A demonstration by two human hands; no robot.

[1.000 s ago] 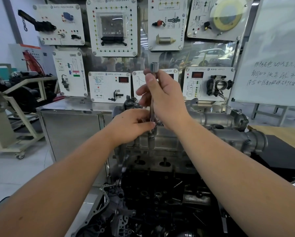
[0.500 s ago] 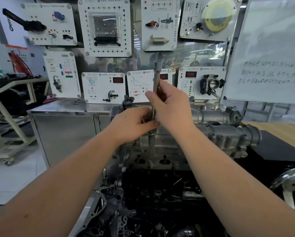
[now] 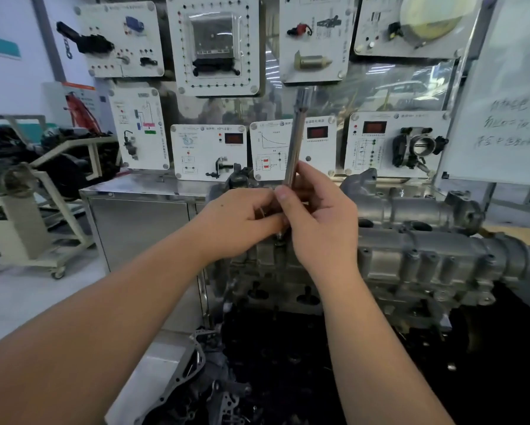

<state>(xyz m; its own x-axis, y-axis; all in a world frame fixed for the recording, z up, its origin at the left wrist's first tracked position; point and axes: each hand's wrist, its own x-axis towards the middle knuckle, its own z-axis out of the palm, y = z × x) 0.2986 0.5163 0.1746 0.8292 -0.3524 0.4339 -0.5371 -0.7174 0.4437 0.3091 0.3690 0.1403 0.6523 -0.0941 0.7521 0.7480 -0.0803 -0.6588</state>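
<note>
Workshop bay, back wall hung with eight white training panels (image 3: 214, 47): four up top, four below. Three of the lower ones carry a red display.

Far left: one wheeled stand (image 3: 27, 228) with dark machinery on it. Next over: one steel cabinet (image 3: 141, 228).

Centre: left hand (image 3: 242, 219) has its fingers curled round the low part of one long metal extension bar (image 3: 294, 142). The bar stands near upright, top leaning slightly right, with its wider end up in front of the panels. Its lower end is down at the top edge of the engine — exact contact is hidden behind the fingers. Right hand (image 3: 318, 216) grips the same bar just beside and above the left, with the thumb up along the shaft. The two hands are touching, both clamped on the bar.

Right of the hands: one aluminium cylinder head (image 3: 426, 259) sits on a black block, with bolt bosses along its edge.

Far right: one whiteboard (image 3: 509, 102) with three handwritten rows — too blurred to read.
</note>
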